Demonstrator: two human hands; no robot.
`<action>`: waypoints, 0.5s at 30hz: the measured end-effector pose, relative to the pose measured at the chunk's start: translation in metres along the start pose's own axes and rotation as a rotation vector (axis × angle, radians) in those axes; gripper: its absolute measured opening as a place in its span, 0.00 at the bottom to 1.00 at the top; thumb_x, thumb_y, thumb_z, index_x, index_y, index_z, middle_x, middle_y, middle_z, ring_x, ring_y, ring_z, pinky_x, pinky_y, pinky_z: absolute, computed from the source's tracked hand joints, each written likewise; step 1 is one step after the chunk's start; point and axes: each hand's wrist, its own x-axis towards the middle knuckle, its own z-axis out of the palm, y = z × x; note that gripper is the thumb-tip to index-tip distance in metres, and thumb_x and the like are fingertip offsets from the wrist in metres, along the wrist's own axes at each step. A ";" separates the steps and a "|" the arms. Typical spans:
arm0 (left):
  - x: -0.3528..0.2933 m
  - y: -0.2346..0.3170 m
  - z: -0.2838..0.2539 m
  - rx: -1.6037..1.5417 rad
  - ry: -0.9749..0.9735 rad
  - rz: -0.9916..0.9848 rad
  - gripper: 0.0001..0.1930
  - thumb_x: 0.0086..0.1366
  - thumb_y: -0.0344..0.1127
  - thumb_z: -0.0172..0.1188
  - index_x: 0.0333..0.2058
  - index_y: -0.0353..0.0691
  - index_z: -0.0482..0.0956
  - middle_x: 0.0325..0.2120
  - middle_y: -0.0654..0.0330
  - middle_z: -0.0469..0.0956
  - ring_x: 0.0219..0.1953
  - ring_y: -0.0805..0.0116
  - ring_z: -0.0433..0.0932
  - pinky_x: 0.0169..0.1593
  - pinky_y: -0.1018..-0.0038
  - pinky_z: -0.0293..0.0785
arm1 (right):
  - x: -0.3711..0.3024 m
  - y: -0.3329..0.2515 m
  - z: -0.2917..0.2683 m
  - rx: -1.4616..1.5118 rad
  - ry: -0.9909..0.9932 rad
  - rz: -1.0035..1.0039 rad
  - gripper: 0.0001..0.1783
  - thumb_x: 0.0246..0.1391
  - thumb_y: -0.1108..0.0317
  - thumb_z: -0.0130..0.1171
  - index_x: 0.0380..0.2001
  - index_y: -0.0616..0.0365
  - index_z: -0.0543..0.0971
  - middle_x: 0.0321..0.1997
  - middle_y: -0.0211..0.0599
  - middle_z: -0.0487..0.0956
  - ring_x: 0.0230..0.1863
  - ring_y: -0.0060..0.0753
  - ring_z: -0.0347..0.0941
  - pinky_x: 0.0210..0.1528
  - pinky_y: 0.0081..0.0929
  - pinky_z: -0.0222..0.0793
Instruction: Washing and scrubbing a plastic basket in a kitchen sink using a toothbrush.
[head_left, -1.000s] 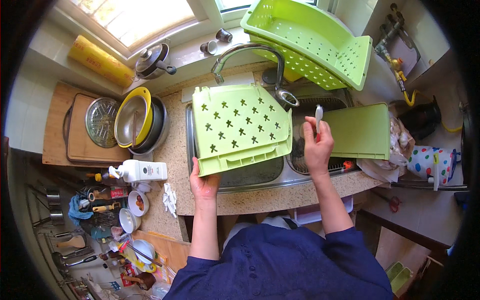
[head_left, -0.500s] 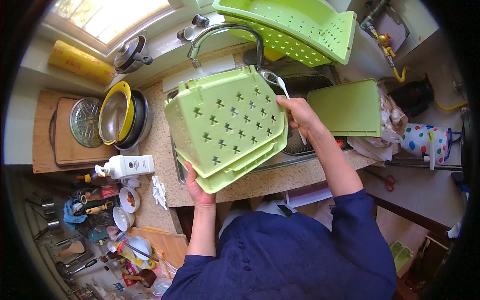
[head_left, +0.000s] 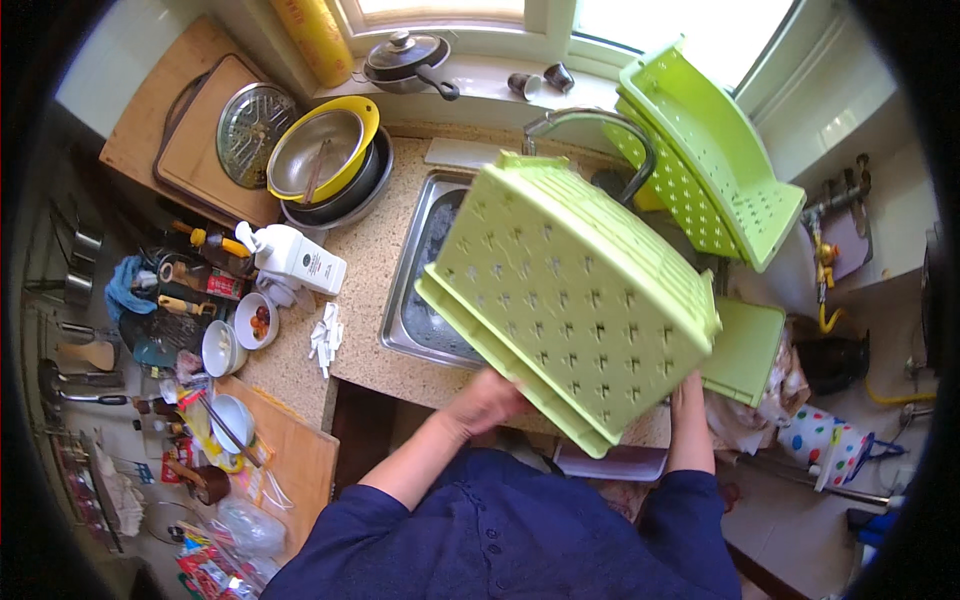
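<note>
A person in a dark blue top holds a pale green basket (head_left: 590, 300) tilted over the sink (head_left: 408, 275), its pierced side turned upward. The left hand (head_left: 487, 400) is closed at the lower rim, its fingertips hidden; the right hand (head_left: 688, 386) reaches behind the opposite corner, its grip impossible to make out. The spread of the hands probably steadies so bulky a piece, and the slant would let any water drain below. On the stone-patterned table (head_left: 372, 265) to the left stands a white pump bottle (head_left: 305, 260), seemingly kept within reach. Beyond the basket, the faucet (head_left: 590, 117) arches near a brighter green rack (head_left: 700, 160). On the windowsill, a lidded pan (head_left: 408, 62) sits apart from two small cups (head_left: 540, 82).
</note>
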 end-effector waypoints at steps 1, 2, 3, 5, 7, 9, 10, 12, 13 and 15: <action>0.004 0.011 -0.018 -0.271 0.047 0.133 0.36 0.66 0.51 0.57 0.66 0.41 0.54 0.62 0.54 0.62 0.63 0.58 0.65 0.63 0.59 0.66 | 0.004 0.001 -0.002 -0.003 -0.028 -0.004 0.18 0.61 0.64 0.52 0.43 0.71 0.78 0.38 0.43 0.82 0.33 0.29 0.79 0.34 0.26 0.76; 0.009 0.030 -0.032 -0.454 0.172 0.267 0.34 0.68 0.54 0.53 0.65 0.40 0.58 0.59 0.51 0.67 0.60 0.55 0.68 0.63 0.58 0.66 | 0.006 0.003 -0.008 -0.006 -0.044 -0.004 0.18 0.60 0.64 0.52 0.44 0.71 0.78 0.39 0.43 0.82 0.33 0.29 0.79 0.35 0.26 0.76; 0.012 0.056 -0.048 -0.467 0.218 0.177 0.31 0.68 0.53 0.53 0.63 0.39 0.61 0.56 0.50 0.70 0.58 0.55 0.70 0.62 0.59 0.68 | 0.006 0.000 -0.016 -0.013 -0.053 -0.012 0.18 0.60 0.65 0.52 0.44 0.71 0.78 0.39 0.43 0.82 0.33 0.29 0.79 0.35 0.26 0.76; 0.024 0.077 -0.076 -0.484 0.262 0.109 0.29 0.69 0.52 0.53 0.60 0.39 0.65 0.53 0.50 0.73 0.55 0.56 0.73 0.60 0.60 0.70 | 0.011 0.000 -0.024 -0.018 -0.092 -0.015 0.17 0.60 0.66 0.51 0.44 0.70 0.78 0.40 0.43 0.82 0.34 0.29 0.80 0.36 0.26 0.77; 0.048 0.078 -0.102 -0.055 0.425 0.002 0.26 0.68 0.51 0.54 0.54 0.35 0.72 0.46 0.48 0.77 0.49 0.58 0.78 0.55 0.62 0.75 | 0.014 -0.001 -0.031 -0.019 -0.119 -0.021 0.17 0.60 0.67 0.51 0.45 0.70 0.77 0.41 0.44 0.82 0.35 0.29 0.80 0.37 0.26 0.77; 0.065 0.079 -0.124 -0.113 0.404 0.003 0.24 0.68 0.49 0.54 0.52 0.34 0.74 0.45 0.48 0.78 0.45 0.60 0.80 0.50 0.62 0.79 | 0.017 -0.003 -0.037 -0.021 -0.131 -0.028 0.16 0.60 0.68 0.51 0.45 0.70 0.77 0.41 0.44 0.82 0.35 0.29 0.80 0.38 0.26 0.77; 0.062 0.082 -0.144 -0.150 0.428 0.031 0.22 0.67 0.45 0.55 0.51 0.30 0.74 0.45 0.46 0.78 0.46 0.59 0.80 0.51 0.60 0.78 | 0.006 -0.016 0.000 -0.073 -0.120 -0.061 0.16 0.61 0.69 0.49 0.46 0.68 0.78 0.41 0.42 0.82 0.35 0.30 0.80 0.39 0.28 0.78; 0.073 0.084 -0.152 -0.205 0.403 0.043 0.19 0.65 0.37 0.56 0.48 0.28 0.75 0.44 0.44 0.79 0.44 0.57 0.81 0.50 0.59 0.79 | 0.006 -0.024 0.003 -0.081 -0.108 -0.081 0.16 0.61 0.69 0.49 0.46 0.67 0.77 0.41 0.41 0.82 0.35 0.30 0.80 0.39 0.29 0.78; 0.084 0.083 -0.155 -0.213 0.384 0.045 0.19 0.65 0.37 0.56 0.48 0.28 0.75 0.44 0.44 0.79 0.44 0.57 0.81 0.50 0.59 0.79 | 0.010 -0.027 0.004 -0.084 -0.104 -0.088 0.16 0.61 0.68 0.49 0.46 0.67 0.77 0.41 0.41 0.82 0.35 0.31 0.80 0.39 0.29 0.78; 0.107 0.080 -0.148 -0.215 0.363 0.096 0.19 0.66 0.38 0.55 0.49 0.28 0.75 0.44 0.44 0.79 0.45 0.57 0.81 0.51 0.59 0.79 | -0.001 -0.032 -0.011 -0.101 -0.126 -0.040 0.18 0.63 0.66 0.46 0.48 0.66 0.76 0.43 0.41 0.82 0.37 0.32 0.81 0.41 0.30 0.78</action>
